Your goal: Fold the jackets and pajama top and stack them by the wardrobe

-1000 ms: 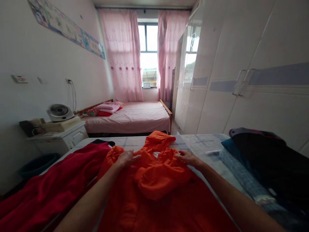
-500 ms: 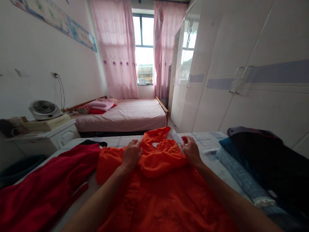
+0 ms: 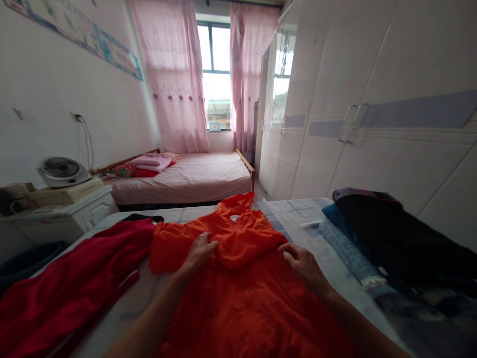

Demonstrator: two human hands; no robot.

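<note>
An orange jacket (image 3: 242, 298) lies spread on the near bed, its collar pointing away from me and a short zip showing near the neck. A folded part of it bunches up across the chest. My left hand (image 3: 201, 250) is at the left end of this bunched cloth, its fingers curled in and pinching the fabric. At the opposite end my right hand (image 3: 301, 259) has thumb and fingers closed on the jacket's edge. Left of the jacket lies a red garment (image 3: 93, 263), close to the orange sleeve.
Folded dark clothes (image 3: 395, 233) and a blue checked garment (image 3: 346, 256) are stacked on the right of the bed sheet (image 3: 298, 214). Beyond stand another bed (image 3: 208, 174) and a white wardrobe (image 3: 335, 164). A fan (image 3: 63, 171) sits on the left cabinet.
Both hands have come lower and nearer to me along the jacket. The right hand's fingers, apart above the cloth before, are now closed at its edge. The view has turned slightly right.
</note>
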